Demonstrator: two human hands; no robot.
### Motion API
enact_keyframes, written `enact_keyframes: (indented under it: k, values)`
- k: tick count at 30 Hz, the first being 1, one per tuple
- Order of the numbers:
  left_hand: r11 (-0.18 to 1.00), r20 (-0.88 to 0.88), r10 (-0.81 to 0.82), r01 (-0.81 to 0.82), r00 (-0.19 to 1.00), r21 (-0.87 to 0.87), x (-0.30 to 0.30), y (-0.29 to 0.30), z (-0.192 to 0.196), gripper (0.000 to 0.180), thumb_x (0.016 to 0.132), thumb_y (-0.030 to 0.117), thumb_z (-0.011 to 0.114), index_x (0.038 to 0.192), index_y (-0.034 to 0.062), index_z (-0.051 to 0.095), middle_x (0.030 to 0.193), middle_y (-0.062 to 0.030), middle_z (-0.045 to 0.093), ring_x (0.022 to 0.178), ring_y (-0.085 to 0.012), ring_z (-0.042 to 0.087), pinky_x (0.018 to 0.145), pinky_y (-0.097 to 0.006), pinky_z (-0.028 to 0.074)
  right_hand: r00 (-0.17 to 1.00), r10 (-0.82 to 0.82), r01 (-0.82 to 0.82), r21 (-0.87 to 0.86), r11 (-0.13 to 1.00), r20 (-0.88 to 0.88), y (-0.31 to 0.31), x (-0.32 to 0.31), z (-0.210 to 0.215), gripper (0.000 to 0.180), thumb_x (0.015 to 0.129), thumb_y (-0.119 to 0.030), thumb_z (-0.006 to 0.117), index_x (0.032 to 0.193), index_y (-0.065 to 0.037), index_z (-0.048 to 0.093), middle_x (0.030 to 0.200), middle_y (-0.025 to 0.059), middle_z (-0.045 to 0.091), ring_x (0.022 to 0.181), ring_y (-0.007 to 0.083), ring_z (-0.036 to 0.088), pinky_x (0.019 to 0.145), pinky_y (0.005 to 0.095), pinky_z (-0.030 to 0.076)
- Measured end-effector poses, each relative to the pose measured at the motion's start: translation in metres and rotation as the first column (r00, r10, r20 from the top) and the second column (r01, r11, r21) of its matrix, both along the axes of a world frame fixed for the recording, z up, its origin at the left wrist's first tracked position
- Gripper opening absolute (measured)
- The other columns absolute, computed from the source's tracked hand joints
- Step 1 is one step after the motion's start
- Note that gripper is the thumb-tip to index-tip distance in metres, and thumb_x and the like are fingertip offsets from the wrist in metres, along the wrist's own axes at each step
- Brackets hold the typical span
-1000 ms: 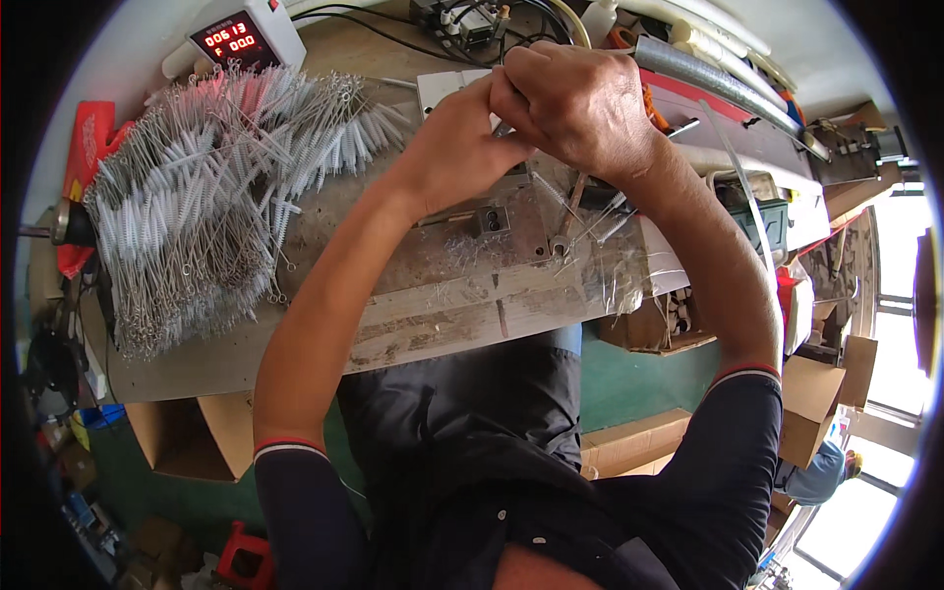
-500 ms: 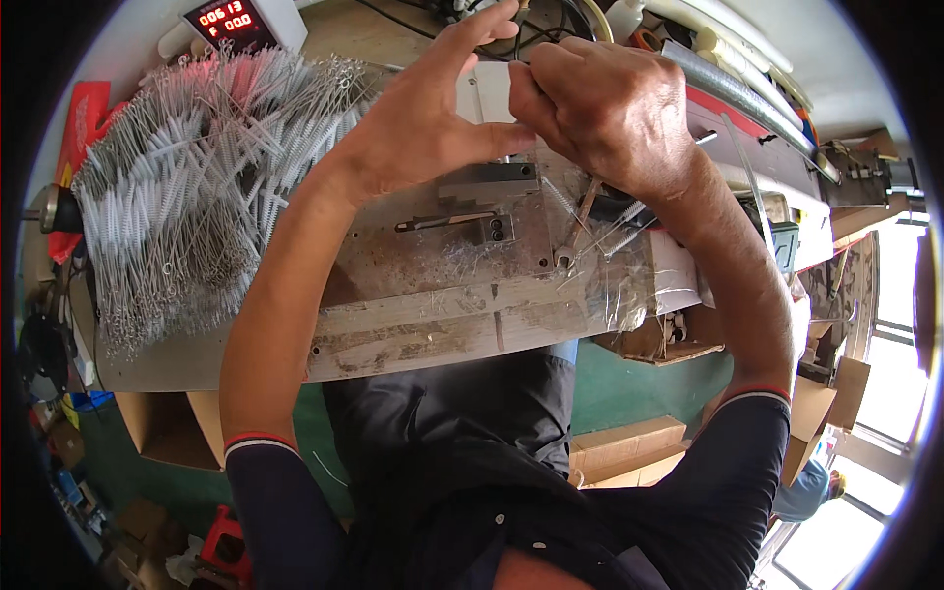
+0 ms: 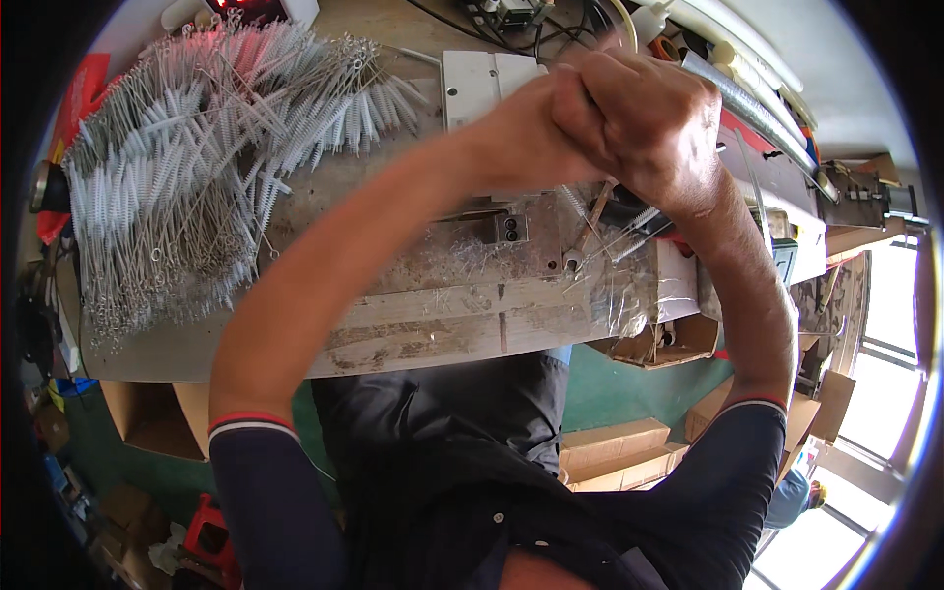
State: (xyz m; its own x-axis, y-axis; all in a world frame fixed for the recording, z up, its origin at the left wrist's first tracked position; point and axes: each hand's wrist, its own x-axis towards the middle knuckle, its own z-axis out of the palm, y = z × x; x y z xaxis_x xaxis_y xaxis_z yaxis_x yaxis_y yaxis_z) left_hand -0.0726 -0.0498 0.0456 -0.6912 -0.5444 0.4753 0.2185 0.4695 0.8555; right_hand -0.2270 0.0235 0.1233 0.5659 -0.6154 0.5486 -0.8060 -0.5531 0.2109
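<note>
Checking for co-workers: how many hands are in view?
2: left hand and right hand, pressed together above the workbench beside the brush pile. Others may be hidden.

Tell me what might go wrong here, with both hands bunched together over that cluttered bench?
The left hand and right hand press together, hiding what they hold, so a thin wire could prick or slip unseen. The heap of white wire brushes reaches the bench edge; a forearm might sweep some off.
</note>
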Motion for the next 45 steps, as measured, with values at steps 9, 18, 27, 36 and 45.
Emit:
enact_keyframes:
  k: [9,18,27,36,45]
  values:
    - [1.0,-0.009,0.003,-0.004,1.0,-0.026,-0.012,0.001,-0.003,0.096,0.077,0.015,0.084,0.156,-0.0016,0.033,0.137,-0.0165,0.062,0.126,-0.027,0.061,0.109,-0.03,0.046,0.999,-0.007,0.006,0.015,1.0,0.054,-0.004,-0.002,-0.005,0.03,0.091,-0.019,0.077,0.073,-0.004,0.059,0.065,0.0109,0.055,0.055,0.0305,0.058,0.053,0.0393,0.048]
    - [0.997,0.126,-0.081,0.081,0.989,0.008,-0.034,0.004,-0.003,0.079,0.08,0.014,0.076,0.151,-0.0024,0.044,0.142,-0.0224,0.06,0.137,-0.0319,0.055,0.115,-0.032,0.043,0.994,-0.029,0.025,0.046,0.999,0.105,-0.001,-0.018,-0.014,0.031,0.097,-0.026,0.074,0.081,-0.002,0.063,0.064,0.0125,0.054,0.055,0.0317,0.058,0.054,0.0385,0.047]
    - [0.94,0.299,-0.189,0.261,0.935,-0.219,-0.123,0.027,0.016,0.081,0.074,-0.001,0.078,0.146,-0.0097,0.04,0.121,-0.0269,0.064,0.115,-0.0422,0.064,0.103,-0.044,0.051,0.991,-0.107,0.095,0.145,0.985,0.077,0.052,-0.14,-0.052,0.004,0.087,-0.008,0.07,0.086,-0.004,0.069,0.074,0.0159,0.067,0.061,0.0341,0.067,0.054,0.0403,0.052]
    - [0.909,0.197,0.228,-0.136,0.953,-0.394,-0.014,-0.018,0.034,0.055,0.092,0.014,0.073,0.144,0.0063,0.058,0.13,-0.017,0.068,0.117,-0.0252,0.068,0.102,-0.037,0.052,0.962,-0.209,0.17,0.216,0.962,0.174,0.015,-0.104,-0.032,0.033,0.092,-0.02,0.076,0.07,-0.006,0.057,0.063,0.012,0.058,0.056,0.0335,0.061,0.052,0.0427,0.048]
    - [0.824,0.259,0.552,-0.471,0.793,-0.314,0.073,0.046,-0.013,0.015,0.095,0.004,0.068,0.108,0.0029,0.074,0.107,-0.0089,0.069,0.091,-0.0191,0.065,0.084,-0.034,0.054,0.995,-0.097,0.087,0.58,0.81,-0.013,0.039,-0.117,-0.044,0.039,0.085,-0.036,0.08,0.079,-0.005,0.058,0.075,0.0099,0.059,0.075,0.0325,0.064,0.067,0.045,0.049]
